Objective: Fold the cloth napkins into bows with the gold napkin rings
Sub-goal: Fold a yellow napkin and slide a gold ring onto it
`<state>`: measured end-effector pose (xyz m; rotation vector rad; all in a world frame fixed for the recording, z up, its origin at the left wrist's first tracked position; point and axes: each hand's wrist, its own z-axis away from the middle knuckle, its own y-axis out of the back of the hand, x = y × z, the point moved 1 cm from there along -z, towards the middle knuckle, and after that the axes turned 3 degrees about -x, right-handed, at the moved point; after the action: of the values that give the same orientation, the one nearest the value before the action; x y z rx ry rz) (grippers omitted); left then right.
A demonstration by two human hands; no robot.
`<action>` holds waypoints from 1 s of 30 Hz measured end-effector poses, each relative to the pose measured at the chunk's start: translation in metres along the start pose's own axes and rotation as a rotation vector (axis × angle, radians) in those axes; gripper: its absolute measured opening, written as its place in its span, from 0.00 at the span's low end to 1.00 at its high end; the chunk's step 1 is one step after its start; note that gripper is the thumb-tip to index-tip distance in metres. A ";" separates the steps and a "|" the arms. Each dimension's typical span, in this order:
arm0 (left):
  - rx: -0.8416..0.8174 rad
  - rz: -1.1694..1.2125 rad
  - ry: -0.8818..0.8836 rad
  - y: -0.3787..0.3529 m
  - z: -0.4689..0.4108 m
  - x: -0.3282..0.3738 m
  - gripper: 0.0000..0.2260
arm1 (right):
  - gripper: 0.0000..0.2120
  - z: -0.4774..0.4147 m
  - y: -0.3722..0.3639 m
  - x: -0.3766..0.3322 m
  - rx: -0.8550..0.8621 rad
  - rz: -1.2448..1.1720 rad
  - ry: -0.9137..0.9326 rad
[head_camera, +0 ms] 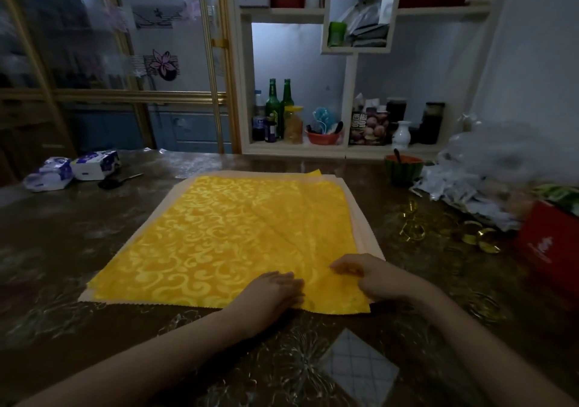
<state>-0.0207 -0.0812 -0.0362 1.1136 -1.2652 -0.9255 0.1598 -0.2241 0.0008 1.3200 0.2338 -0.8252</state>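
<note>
A yellow patterned cloth napkin (219,237) lies spread flat on a stack of pale napkins (363,228) in the middle of the table. Its right part is folded over, with a crease running diagonally. My left hand (275,290) rests flat on the napkin's near edge, fingers straight. My right hand (360,273) sits at the near right corner, its fingers curled and pinching the yellow cloth. Several gold napkin rings (413,229) lie loose on the table to the right, more of them (482,239) further right.
A red box (548,247) stands at the right edge beside crumpled plastic wrapping (488,168). A green and orange bowl (403,168) sits behind the rings. Tissue packs (75,168) and black scissors (117,181) lie at the far left. Shelves with bottles stand behind the table.
</note>
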 end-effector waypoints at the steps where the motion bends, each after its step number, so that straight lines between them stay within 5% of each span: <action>1: 0.011 -0.009 0.019 0.001 0.000 0.000 0.34 | 0.30 0.000 0.002 0.001 0.002 -0.001 0.005; 5: 0.153 0.281 0.180 0.010 0.001 -0.003 0.09 | 0.30 0.000 0.006 -0.002 -0.026 0.100 -0.005; 9: 0.282 0.667 0.364 0.039 0.013 -0.005 0.12 | 0.31 -0.005 0.008 -0.010 -0.005 0.138 0.020; 16: -0.090 1.173 0.575 0.074 0.064 -0.022 0.11 | 0.09 -0.022 0.009 -0.019 -0.002 0.238 0.187; 21: -0.388 0.973 0.713 0.106 0.091 -0.051 0.09 | 0.19 -0.009 0.024 -0.053 -0.329 0.192 0.177; 23: -0.337 0.923 0.794 0.119 0.086 -0.063 0.06 | 0.17 -0.015 0.026 -0.066 -0.401 0.253 0.081; 30: 0.230 0.200 0.879 0.101 0.000 -0.141 0.14 | 0.17 -0.111 0.021 -0.073 0.258 0.361 -0.035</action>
<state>-0.0414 0.0784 0.0279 1.3299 -0.7264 -0.0806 0.1548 -0.0932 0.0296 1.5300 -0.1423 -0.5831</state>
